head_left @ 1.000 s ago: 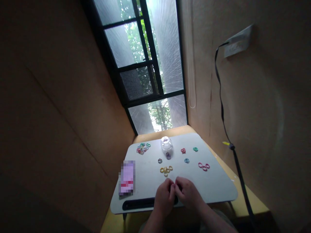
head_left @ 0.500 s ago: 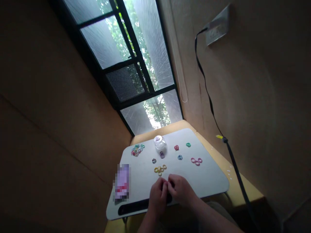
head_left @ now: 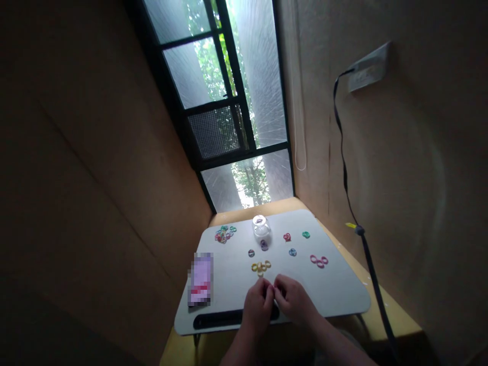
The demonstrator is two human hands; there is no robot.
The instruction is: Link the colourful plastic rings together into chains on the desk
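Observation:
My left hand and my right hand meet fingertip to fingertip low over the near edge of a small white lap table. Both pinch together around something too small to make out. Just beyond the fingers lies a cluster of yellow rings. Farther out sit pink rings, a blue ring, a red ring, a green ring, purple rings and a mixed pile of coloured rings. A small clear jar stands at the table's far middle.
A phone lies on the table's left part, above a dark slot along the near edge. A window rises behind the table. A black cable hangs from a wall socket down the right wall.
The view swung left and then back. My hands stay pinched together at the table's near edge; the rings and the jar have not moved.

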